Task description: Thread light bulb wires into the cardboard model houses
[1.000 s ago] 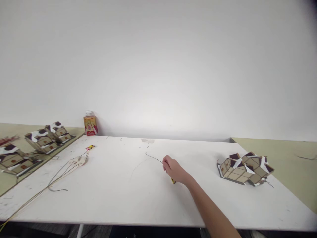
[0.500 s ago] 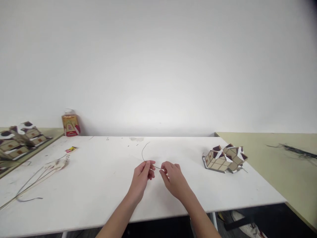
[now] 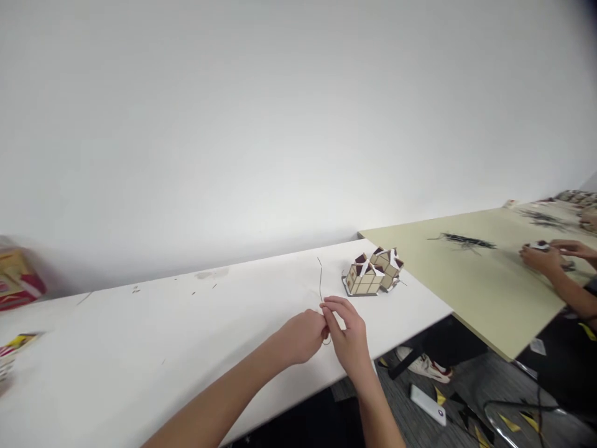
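A thin dark wire rises from between my hands, bent near its tip, and a small curved part of it shows below the fingers. My left hand is closed around the wire, its fingertips mostly hidden behind the fist. Touching it, my right hand pinches the wire between thumb and fingers. Just beyond them on the white table stand two small model houses side by side, with beige walls, dark roofs and white trim.
A red and yellow container and a small colourful packet are at the left. On the yellowish table lies a bundle of dark wires. Another person's hands hold a small piece at far right.
The view has swung to the right, bringing another person's hands into sight. My hands have come together, and the wire now points upward instead of curving away to the left.
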{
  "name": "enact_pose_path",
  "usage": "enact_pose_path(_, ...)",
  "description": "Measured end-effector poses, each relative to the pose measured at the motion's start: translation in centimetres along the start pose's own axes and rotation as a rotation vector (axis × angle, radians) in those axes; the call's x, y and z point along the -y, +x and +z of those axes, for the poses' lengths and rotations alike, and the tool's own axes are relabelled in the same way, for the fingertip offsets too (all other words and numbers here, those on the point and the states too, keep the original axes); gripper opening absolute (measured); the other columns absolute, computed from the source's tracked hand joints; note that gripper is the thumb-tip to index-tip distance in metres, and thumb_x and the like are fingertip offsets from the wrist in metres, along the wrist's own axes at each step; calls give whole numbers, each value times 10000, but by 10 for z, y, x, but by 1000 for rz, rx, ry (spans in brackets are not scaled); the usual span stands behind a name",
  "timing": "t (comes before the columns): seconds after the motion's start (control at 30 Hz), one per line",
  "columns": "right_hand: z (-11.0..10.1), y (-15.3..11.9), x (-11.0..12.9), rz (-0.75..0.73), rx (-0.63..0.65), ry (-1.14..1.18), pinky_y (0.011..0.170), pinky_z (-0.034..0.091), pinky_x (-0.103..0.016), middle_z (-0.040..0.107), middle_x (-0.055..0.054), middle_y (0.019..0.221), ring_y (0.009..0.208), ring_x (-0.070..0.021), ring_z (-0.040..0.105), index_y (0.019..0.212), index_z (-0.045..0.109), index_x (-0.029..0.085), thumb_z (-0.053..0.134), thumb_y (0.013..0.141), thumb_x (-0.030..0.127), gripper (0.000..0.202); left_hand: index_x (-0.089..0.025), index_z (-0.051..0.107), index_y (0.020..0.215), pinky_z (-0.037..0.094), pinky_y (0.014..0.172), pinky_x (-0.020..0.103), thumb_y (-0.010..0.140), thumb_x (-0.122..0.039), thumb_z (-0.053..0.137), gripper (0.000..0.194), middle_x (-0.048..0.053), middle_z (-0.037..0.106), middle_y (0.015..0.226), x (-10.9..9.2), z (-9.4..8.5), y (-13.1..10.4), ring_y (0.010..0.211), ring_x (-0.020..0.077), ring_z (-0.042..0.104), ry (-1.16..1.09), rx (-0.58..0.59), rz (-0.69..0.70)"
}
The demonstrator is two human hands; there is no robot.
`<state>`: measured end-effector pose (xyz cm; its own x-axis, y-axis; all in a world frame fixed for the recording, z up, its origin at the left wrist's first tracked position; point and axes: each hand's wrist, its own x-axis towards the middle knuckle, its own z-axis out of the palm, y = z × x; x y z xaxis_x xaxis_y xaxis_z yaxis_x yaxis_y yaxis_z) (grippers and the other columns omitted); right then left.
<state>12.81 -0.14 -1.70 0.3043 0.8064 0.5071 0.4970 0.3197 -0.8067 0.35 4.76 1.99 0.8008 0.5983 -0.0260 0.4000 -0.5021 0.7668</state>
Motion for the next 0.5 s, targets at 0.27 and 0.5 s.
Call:
enact_pose_path(0.27, -50, -35, -35, 373, -476, 489, 783, 472, -319, 585, -16, 796, 727, -130, 560, 856, 593, 188, 590, 812, 437, 252, -194, 670, 928, 426, 597, 231, 679, -181, 578, 266, 36, 670, 847, 1, -11, 75, 664, 146, 585, -51, 56, 73)
enact_pose_path(0.5, -62, -44, -40, 441, -496, 552, 583, 408, -240, 442, 33, 668, 539, -82, 356, 801, 564, 194, 629, 769, 441, 258, -142, 415, 1285, 448, 645, 253, 712, -430, 651, 683, 67, 646, 870, 9, 24, 145, 728, 176, 606, -128, -227, -91)
